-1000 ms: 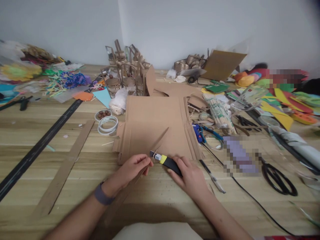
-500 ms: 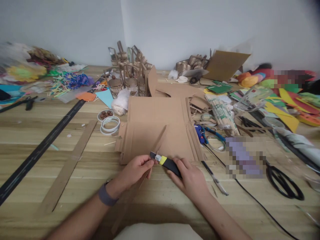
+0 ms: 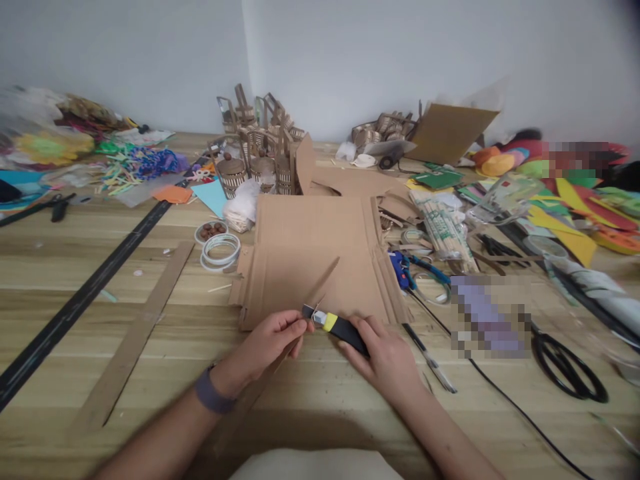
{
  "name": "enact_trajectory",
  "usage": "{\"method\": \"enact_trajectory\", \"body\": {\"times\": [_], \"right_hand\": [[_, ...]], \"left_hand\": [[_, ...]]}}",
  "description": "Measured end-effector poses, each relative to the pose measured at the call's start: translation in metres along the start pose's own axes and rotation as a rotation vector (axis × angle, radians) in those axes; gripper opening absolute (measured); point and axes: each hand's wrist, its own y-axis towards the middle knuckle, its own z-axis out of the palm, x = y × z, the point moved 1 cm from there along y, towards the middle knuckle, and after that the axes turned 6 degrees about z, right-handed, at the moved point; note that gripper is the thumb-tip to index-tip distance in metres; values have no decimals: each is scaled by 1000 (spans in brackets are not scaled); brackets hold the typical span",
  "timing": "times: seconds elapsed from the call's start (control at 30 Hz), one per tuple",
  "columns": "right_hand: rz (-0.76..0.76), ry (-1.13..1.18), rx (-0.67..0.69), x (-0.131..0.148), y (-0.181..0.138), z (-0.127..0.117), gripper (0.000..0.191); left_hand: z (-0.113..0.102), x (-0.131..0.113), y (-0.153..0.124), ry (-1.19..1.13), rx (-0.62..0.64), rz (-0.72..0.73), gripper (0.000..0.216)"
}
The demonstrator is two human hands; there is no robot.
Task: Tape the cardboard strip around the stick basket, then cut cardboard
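My left hand (image 3: 277, 340) pinches a thin cardboard strip (image 3: 325, 277), whose far end points up and away over a cardboard sheet (image 3: 300, 227). The strip's near end runs down below the hand, blurred. In my right hand (image 3: 383, 350) is a utility knife (image 3: 347, 332) with a black handle and a yellow collar. Its blade lies against the strip's edge, right by my left fingertips. A thin sliver stands up from the strip at the blade.
A long cardboard strip (image 3: 140, 327) and a black strip (image 3: 100, 287) lie left. Tape rolls (image 3: 220, 252) and small lidded baskets (image 3: 233, 173) stand behind. To the right are a blue glue gun (image 3: 400, 269), its black cable, a brush (image 3: 430, 359) and scissors (image 3: 570, 367).
The knife and my right hand have shifted slightly right. The strip has turned a little, and a sliver now stands up by the blade.
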Motion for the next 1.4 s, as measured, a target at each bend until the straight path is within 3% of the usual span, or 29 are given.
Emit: {"method": "enact_trajectory", "body": {"times": [0.43, 0.73, 1.13, 1.4], "right_hand": [[11, -27, -42, -3, 0, -2, 36], [-24, -62, -38, 2, 0, -2, 37], [0, -52, -10, 10, -1, 2, 38], [2, -33, -11, 7, 0, 0, 35]], "left_hand": [[1, -6, -1, -63, -23, -65, 40], [0, 4, 2, 95, -64, -15, 54], [2, 3, 0, 139, -45, -16, 45], [4, 1, 0, -2, -51, 4, 45]]}}
